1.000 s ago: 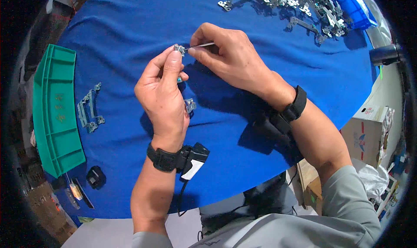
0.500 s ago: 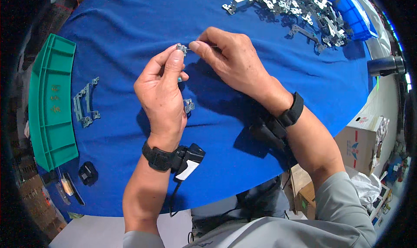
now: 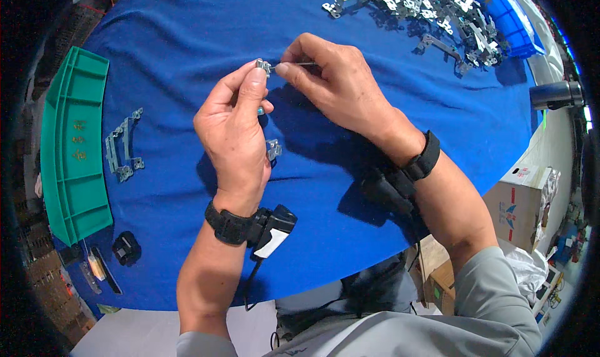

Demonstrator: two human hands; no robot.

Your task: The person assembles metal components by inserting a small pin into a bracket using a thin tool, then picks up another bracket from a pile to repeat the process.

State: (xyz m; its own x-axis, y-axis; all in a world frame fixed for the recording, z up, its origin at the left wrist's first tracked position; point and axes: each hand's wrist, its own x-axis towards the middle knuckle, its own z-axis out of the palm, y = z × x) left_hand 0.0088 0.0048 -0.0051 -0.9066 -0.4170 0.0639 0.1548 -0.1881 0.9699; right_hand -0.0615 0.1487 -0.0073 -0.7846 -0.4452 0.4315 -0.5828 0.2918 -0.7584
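One silvery metal bracket [image 3: 263,67], seemingly mid-work, is pinched in my left hand [image 3: 234,124]; my right hand [image 3: 337,82] grips a thin grey rod [image 3: 306,64] beside it. Slim silvery metal frames [image 3: 127,141] at left look finished; the black-and-silver metal heap [image 3: 427,13], untouched.

silver bracket [image 3: 263,64], blue cloth [image 3: 325,247], green tray [image 3: 88,110]

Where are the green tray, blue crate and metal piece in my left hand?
Green tray [image 3: 92,144]: head view, bare surface mid-length.
Blue crate [image 3: 512,19]: head view, its side wall.
Metal piece [image 3: 263,65]: head view, its upper end.
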